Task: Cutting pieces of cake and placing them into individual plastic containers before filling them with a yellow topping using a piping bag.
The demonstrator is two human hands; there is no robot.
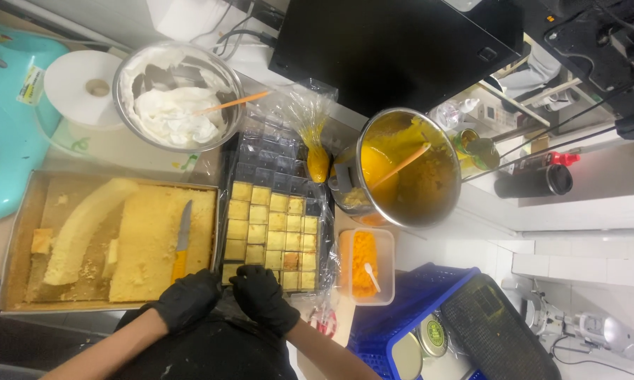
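Note:
My left hand [185, 298] and my right hand [263, 295] both wear black gloves and rest close together at the near edge of a black compartment tray [269, 156]. Yellow sponge cake squares [271, 232] fill the tray's nearer rows, while its far rows show empty cells. My right hand's fingers curl over the near row at a cake square. My left hand sits just left of it, by the tray's corner, fingers bent. Whether either hand holds a piece is hidden by the gloves.
A baking tray [21, 239] holds sheet cake [151, 239] with an orange-handled knife [181, 243] lying on it. Beyond are a steel bowl of white cream [176, 105], a piping bag of yellow filling [315, 151], a pot of yellow custard [405, 165], a tub of orange shreds [365, 264] and a blue crate [401, 324].

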